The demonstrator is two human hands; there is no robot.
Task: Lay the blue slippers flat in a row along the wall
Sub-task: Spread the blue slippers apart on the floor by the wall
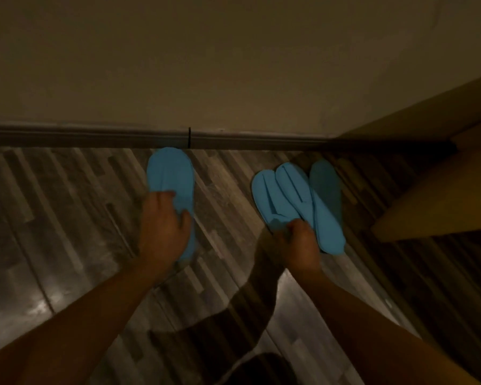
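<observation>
One blue slipper [170, 173] lies flat on the wooden floor with its toe at the skirting board [95, 136]. My left hand [163, 226] rests on its heel half, fingers curled around the edge. To the right, three blue slippers [300, 195] lie overlapping in a fan, toes toward the wall. My right hand [299, 243] pinches the heel of the leftmost slipper of that fan [267, 198]. The rightmost slipper [326, 201] lies partly under the middle one.
A beige wall [233, 65] rises behind the skirting board. A wooden cabinet or door frame [439, 173] stands at the right, close to the fan of slippers. Striped wood floor [53, 218] stretches to the left along the wall.
</observation>
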